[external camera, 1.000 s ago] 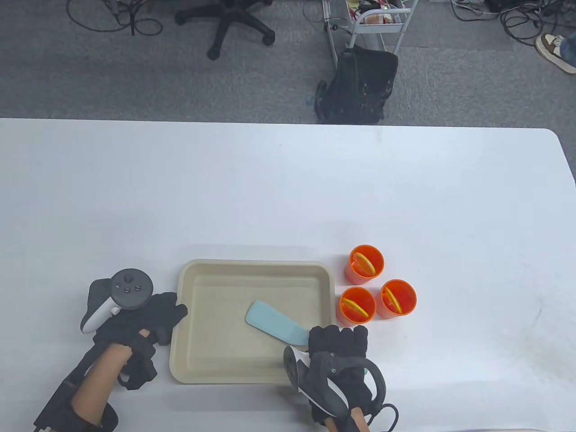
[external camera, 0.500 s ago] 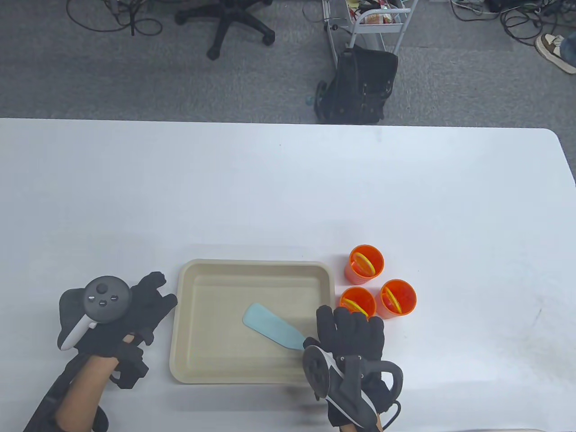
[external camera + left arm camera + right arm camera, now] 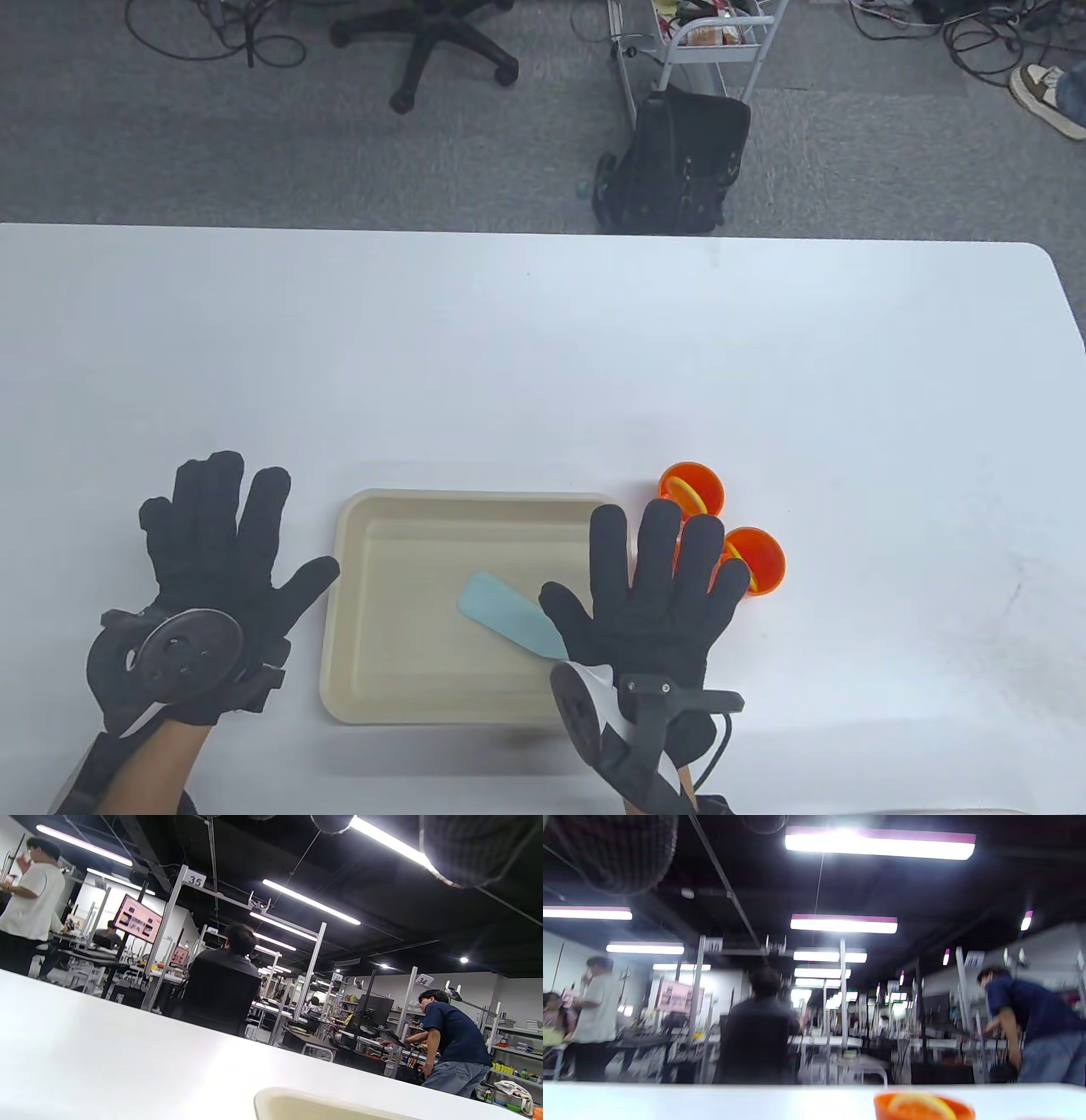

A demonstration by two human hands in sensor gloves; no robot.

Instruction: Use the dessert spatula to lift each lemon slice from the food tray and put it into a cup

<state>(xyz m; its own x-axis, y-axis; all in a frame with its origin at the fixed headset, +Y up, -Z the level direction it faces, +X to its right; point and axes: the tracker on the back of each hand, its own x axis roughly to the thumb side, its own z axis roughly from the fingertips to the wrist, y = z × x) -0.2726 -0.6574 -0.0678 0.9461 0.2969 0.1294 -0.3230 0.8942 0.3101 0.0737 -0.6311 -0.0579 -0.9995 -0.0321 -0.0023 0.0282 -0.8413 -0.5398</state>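
Hands rest spread over the table (image 3: 543, 356), palms down, holding nothing. Left hand (image 3: 221, 552) lies left of the tray (image 3: 339, 594), its fingers (image 3: 208, 488) straight and fanned, thumb reaching toward the tray's left rim. Right hand (image 3: 653, 594) sits over the tray's right edge, fingers (image 3: 657, 535) straight and splayed, covering one cup entirely and part of another.

Spatula (image 3: 505, 611), pale blue, lies inside the tray with its blade pointing up-left; its handle end runs under the right thumb, and I cannot tell whether the thumb touches it. Apart from the spatula, the tray's visible floor is bare beige.

Cups are orange and stand just right of the tray. Far cup (image 3: 691, 488) holds a lemon slice (image 3: 685, 494) standing on edge; the right cup (image 3: 757, 560) shows a slice (image 3: 735, 552) beside the little finger.

From the blurred right wrist view, an orange cup (image 3: 925, 1109) with a slice (image 3: 918, 1107) sits at the bottom edge. From the left wrist view, the tray's rim (image 3: 322, 1103) shows low in front, with people at benches beyond the table.
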